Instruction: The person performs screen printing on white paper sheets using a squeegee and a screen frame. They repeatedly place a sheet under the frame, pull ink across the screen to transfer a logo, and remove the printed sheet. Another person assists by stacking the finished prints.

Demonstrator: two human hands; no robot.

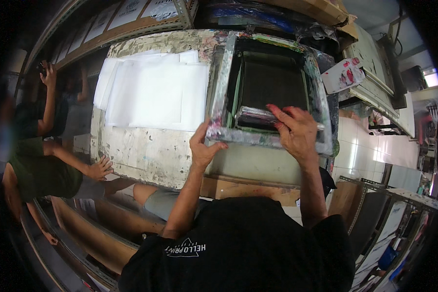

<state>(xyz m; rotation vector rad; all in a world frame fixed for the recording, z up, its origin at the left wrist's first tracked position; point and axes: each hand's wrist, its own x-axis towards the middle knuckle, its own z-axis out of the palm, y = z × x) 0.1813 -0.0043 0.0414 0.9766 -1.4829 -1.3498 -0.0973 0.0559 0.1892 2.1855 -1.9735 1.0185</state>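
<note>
Here we are over the paint-marked surface [141, 158], and our left hand [205, 146] is curled on the near left corner of the frame [222, 80], thumb along its lower edge. Our right hand [298, 130] is closed over the silvery scraper [258, 116], which lies inside the frame, across the near end of the dark panel [272, 73].

Now, the risks — if the left hand eases off, the frame could slide or twist under the scraper's push. Uneven pressure from a one-handed hold could tip the scraper and leave a patchy pass. And look at those red-stained fingertips: one careless touch would mark the white paper [151, 92] just to the left. A co-worker's hand [100, 168] rests on the surface's left edge; a knock from there could jog everything.

Let's count: one frame, one scraper, one dark panel, one red-smeared container [343, 77] beyond the frame's right side. The paper — several overlapping sheets, too hidden to number. Two hands of ours; at least three of others, counting the raised hand [47, 75] and the low hand [51, 238] at far left.
</note>
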